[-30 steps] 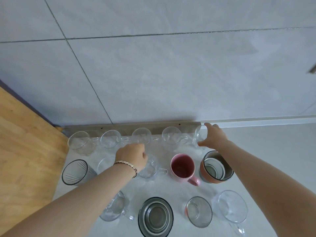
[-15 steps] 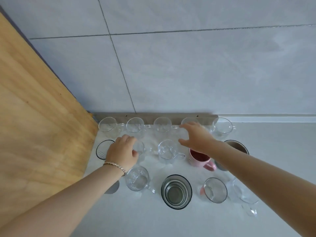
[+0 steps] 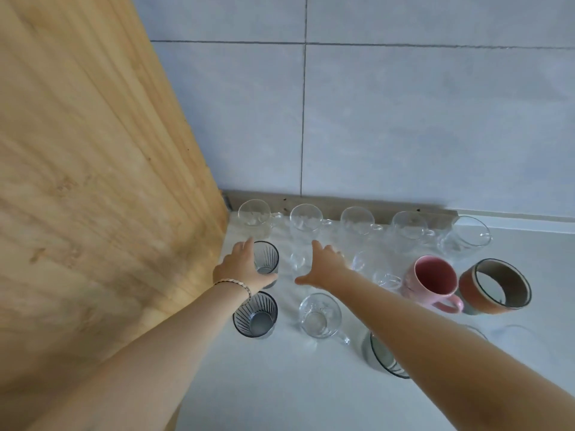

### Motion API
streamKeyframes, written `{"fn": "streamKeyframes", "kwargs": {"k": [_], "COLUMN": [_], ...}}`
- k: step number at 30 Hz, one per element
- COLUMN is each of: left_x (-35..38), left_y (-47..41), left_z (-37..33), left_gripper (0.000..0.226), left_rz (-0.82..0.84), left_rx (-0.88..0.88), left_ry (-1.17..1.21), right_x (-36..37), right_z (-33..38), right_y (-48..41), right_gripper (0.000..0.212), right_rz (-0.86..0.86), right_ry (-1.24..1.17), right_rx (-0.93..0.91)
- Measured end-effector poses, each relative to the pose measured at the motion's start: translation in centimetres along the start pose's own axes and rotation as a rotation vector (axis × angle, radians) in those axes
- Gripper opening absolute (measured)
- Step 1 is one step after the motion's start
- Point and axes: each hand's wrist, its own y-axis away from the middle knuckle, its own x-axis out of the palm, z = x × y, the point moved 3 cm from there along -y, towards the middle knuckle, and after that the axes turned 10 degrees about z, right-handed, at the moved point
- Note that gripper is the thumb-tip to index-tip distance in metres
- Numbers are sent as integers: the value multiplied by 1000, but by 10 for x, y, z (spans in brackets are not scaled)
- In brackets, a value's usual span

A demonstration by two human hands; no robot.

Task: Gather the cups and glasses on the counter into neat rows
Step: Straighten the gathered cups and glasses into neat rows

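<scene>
Several clear glass cups stand in a back row along the wall, from one (image 3: pixel 255 213) at the left to one (image 3: pixel 465 236) at the right. In the second row my left hand (image 3: pixel 241 269) wraps a grey ribbed glass (image 3: pixel 267 258). My right hand (image 3: pixel 325 269) is spread beside a clear cup (image 3: pixel 298 262), thumb and forefinger around its right side. Further right stand a pink mug (image 3: pixel 432 281) and an orange-brown mug (image 3: pixel 494 287). In front are another grey ribbed glass (image 3: pixel 255 315), a clear mug (image 3: pixel 320 315) and a dark glass (image 3: pixel 382 357) partly hidden by my right arm.
A tall wooden panel (image 3: pixel 93 181) closes off the left side, right next to the grey glasses. The grey tiled wall (image 3: pixel 404 119) and a brown strip (image 3: pixel 329 202) bound the back. The white counter (image 3: pixel 280 384) extends toward me. A faint clear glass (image 3: pixel 522 340) sits at the right.
The view has swung left and closer. My left hand moved onto the grey ribbed glass by the wooden panel. My right hand came left from the back row to the clear cup beside it.
</scene>
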Motion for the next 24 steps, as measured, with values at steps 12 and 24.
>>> {"fn": "streamKeyframes", "kwargs": {"k": [12,24], "left_x": [-17,-8], "left_y": [-26,-18], "left_z": [30,25], "left_gripper": [79,78], "left_rz": [-47,-35], "left_rx": [-6,89], "left_ry": [103,106], "right_x": [9,10], "right_z": [13,10], "right_y": [-12,-9], "right_gripper": [90,91], "right_rz": [-96,-94], "right_ry": [-111,-54], "right_rx": [-65,-102]}}
